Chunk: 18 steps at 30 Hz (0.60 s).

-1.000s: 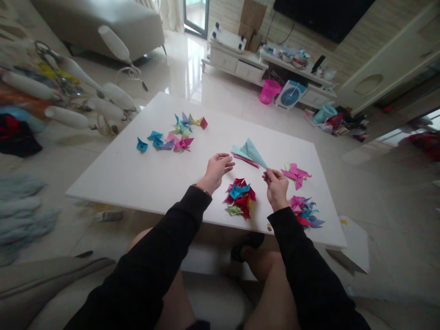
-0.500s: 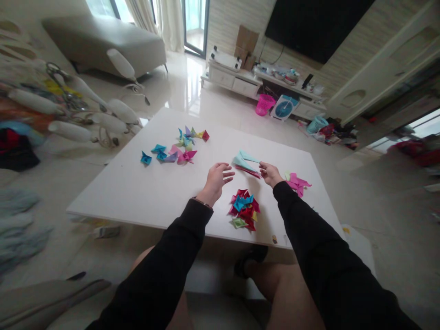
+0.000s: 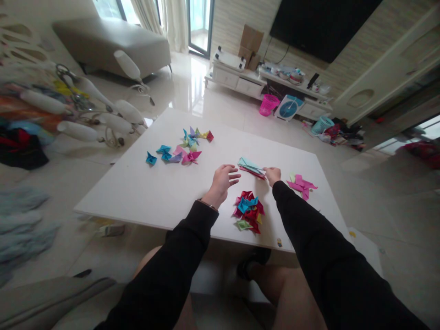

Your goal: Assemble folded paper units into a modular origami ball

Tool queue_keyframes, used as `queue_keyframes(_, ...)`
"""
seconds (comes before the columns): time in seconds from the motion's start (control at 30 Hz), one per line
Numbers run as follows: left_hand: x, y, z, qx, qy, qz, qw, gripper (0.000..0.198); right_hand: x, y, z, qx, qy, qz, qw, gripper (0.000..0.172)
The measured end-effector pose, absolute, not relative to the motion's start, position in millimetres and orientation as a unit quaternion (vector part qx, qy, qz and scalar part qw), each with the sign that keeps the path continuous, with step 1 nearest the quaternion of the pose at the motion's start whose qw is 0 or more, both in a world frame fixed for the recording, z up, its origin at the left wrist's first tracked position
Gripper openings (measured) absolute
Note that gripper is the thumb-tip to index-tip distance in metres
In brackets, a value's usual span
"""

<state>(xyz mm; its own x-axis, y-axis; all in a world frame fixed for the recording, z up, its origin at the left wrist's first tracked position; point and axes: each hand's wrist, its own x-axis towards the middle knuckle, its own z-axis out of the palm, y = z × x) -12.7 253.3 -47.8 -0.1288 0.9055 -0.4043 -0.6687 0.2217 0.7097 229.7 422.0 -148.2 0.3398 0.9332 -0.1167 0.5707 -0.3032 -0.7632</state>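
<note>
A stack of coloured paper (image 3: 250, 164), light blue on top and red or pink beneath, lies near the middle of the white table. My right hand (image 3: 273, 176) is closed at the stack's right end, its fingertips pinching the edge of the light blue paper. Left of the stack, my left hand (image 3: 222, 183) hovers with its fingers apart and nothing in them. Close in front of both hands sits a heap of folded paper pieces (image 3: 248, 211) in red, blue, yellow and green. To the right lie larger pink folded papers (image 3: 302, 185) with a bit of green.
More folded paper shapes (image 3: 189, 156) are spread over the left part of the table (image 3: 137, 192). Beyond the table stand a pink basket (image 3: 268, 105), a blue and white fan (image 3: 288, 107) and a low TV cabinet (image 3: 235, 78). A lamp with white shades (image 3: 127, 64) is at left.
The light blue paper, raised and spread at its left end before, now lies flatter on the stack. My right hand's fingers have closed in. The whole view has shifted slightly.
</note>
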Motion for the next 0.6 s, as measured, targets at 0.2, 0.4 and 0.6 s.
queue_keyframes(0.2,-12,252,-45,0.129,0.434,0.61,0.65,0.013,237,412,-137,-0.771,-0.546,0.203,0.258,0.007)
queue_keyframes(0.4,-7,248,-41,0.126,0.429,0.61,0.654,0.013,199,401,-116,-0.712,-0.634,0.197,0.23,0.01)
queue_keyframes(0.6,-7,249,-39,0.122,0.416,0.614,0.659,0.011,112,373,-104,-0.551,-0.723,0.326,0.26,0.004)
